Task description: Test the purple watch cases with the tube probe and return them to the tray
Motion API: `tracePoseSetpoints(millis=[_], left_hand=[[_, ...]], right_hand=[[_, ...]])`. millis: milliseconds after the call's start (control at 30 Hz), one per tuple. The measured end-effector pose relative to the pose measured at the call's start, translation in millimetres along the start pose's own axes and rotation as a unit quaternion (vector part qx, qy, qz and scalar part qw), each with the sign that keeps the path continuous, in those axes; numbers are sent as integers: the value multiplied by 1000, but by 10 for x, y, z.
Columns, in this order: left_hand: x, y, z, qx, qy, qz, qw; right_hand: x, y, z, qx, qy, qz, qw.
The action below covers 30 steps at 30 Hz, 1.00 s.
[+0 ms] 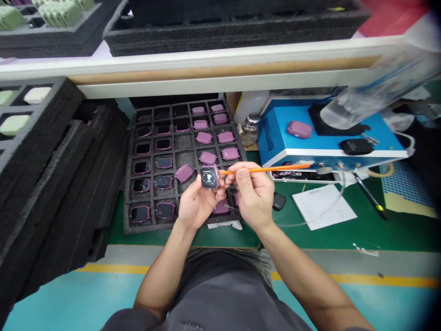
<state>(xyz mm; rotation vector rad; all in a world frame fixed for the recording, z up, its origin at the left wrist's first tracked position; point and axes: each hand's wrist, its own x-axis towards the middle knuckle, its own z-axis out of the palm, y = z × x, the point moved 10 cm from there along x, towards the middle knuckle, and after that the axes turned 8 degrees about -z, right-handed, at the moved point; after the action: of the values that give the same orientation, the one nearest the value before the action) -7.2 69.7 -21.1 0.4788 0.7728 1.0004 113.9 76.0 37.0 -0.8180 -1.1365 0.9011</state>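
Note:
My left hand [197, 204] is closed around a smartwatch case [209, 177] with a purple frame, its lit screen facing up and showing a dial. In my right hand [255, 193] is a thin orange stick [280, 168], held level between thumb and fingers. The stick's left end meets the watch's right side; its other end points right. Below both hands lies a black foam tray [182, 143] of purple watch cases, some screen up, others back up. One loose purple case [184, 173] sits tilted beside my left hand. A thin metal tip shows under my right hand, its holder hidden.
A blue machine [275, 138] at right carries a purple case [299, 129], a black case [356, 146] and a plastic-wrapped cup. White paper [324, 207], a pen [370, 195] and a clear tube lie before it. Foam trays [51, 184] stack at left; a shelf [220, 82] crosses above.

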Motion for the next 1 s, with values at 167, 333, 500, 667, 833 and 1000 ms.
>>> tracePoseSetpoints(millis=[167, 333, 500, 667, 833, 1000], left_hand=[[-1, -1, 11, -20, -10, 1, 1000], [-5, -32, -11, -14, -5, -2, 1000], [-2, -39, -19, -21, -10, 6, 1000], [-93, 143, 77, 77, -4, 108, 991], [-443, 443, 300, 347, 121, 310, 877], [-631, 414, 649, 442, 115, 385, 802]], right_hand=[[11, -29, 14, 6, -3, -11, 1000], [20, -84, -9, -34, 1, -20, 999], [-6, -32, -10, -42, -8, -15, 999], [-3, -56, -333, -29, 49, -10, 998], [-139, -374, -1635, -180, 203, -37, 962], [-465, -336, -2892, -573, 165, 122, 794]])
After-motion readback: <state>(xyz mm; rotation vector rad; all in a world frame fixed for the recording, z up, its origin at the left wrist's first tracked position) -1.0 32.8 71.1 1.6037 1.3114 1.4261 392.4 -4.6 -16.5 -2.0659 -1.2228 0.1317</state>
